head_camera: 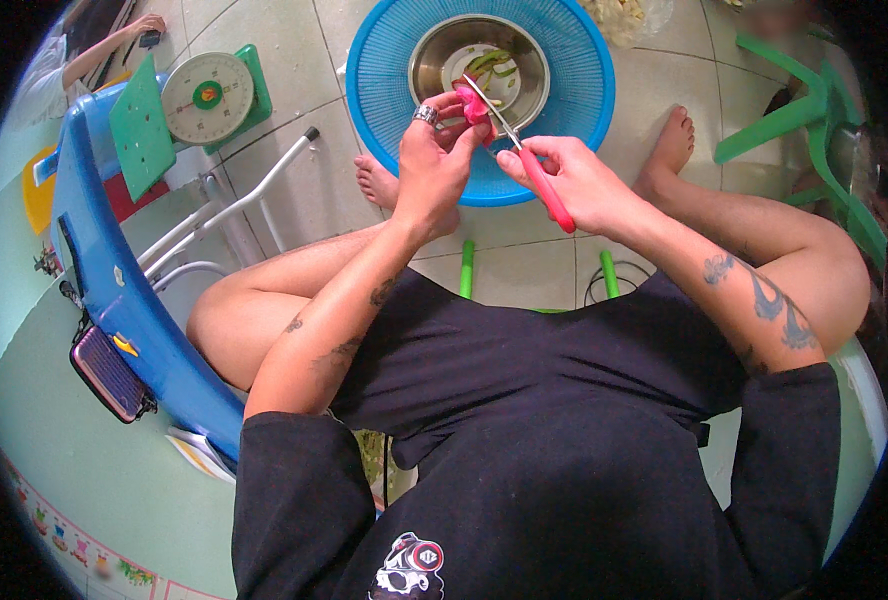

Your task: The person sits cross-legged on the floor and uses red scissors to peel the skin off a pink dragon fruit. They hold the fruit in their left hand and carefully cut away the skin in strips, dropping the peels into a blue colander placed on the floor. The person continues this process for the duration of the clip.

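Observation:
My left hand (438, 154), with a ring on one finger, holds a small bright pink piece (473, 105), perhaps of fruit peel or a flower. My right hand (575, 180) grips scissors (545, 187) with red handles. Their blades reach up and left, against the pink piece; whether they touch it I cannot tell. Both hands are over the near side of a large blue plastic basket (361, 97). Inside the basket stands a round steel bowl (538, 67). Several green strips (493, 64) lie at the bowl's bottom, partly hidden by the blades and fingers.
A dial scale (208, 97) with a green body stands at upper left, near a blue plastic table (106, 247) and a white metal frame (264, 187). A green plastic chair (781, 120) is at right. Pale pieces in a plastic bag (624, 19) lie beyond the basket. Another person's hand (146, 26) shows at upper left.

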{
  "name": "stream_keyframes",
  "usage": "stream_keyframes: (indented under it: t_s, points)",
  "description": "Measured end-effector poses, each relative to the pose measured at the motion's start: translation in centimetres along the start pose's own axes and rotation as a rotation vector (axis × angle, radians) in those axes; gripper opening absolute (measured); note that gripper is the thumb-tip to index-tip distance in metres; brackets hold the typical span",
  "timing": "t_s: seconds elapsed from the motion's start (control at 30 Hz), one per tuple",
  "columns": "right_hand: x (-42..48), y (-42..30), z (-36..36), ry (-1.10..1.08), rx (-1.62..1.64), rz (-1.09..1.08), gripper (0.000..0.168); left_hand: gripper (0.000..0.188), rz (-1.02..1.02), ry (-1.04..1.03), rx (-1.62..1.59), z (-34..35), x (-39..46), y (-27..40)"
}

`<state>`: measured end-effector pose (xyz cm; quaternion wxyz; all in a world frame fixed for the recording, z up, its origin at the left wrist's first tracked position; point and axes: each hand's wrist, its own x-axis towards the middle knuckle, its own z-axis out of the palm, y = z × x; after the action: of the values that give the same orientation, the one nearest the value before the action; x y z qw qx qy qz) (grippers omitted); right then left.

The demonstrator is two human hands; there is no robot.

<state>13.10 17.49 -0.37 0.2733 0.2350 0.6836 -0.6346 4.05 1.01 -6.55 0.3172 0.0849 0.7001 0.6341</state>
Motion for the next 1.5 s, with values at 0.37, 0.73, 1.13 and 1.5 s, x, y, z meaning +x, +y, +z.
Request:
stream_keyframes:
  t_s: [0.37, 0.73, 1.13, 1.5]
  points:
    - [1.2, 1.6, -0.5, -0.032, 0.064, 0.092, 0.053, 0.043, -0.051, -0.009, 0.183, -0.6, 1.0, -0.2]
    - [0.9, 1.2, -0.5, -0.132, 0.244, 0.083, 0.052, 0.039, 0.007, 0.202, 0.441, -0.3, 0.9, 2.9]
    - [1.8, -0.8, 0.4, -0.046, 0.190, -0.086, 0.044, 0.041, 0.133, 0.158, 0.506, -0.6, 2.0, 5.1]
    - [0.7, 0.4, 1.6, 0.011, 0.103, -0.140, 0.046, 0.041, 0.130, 0.198, 0.386, 0.4, -0.6, 4.9]
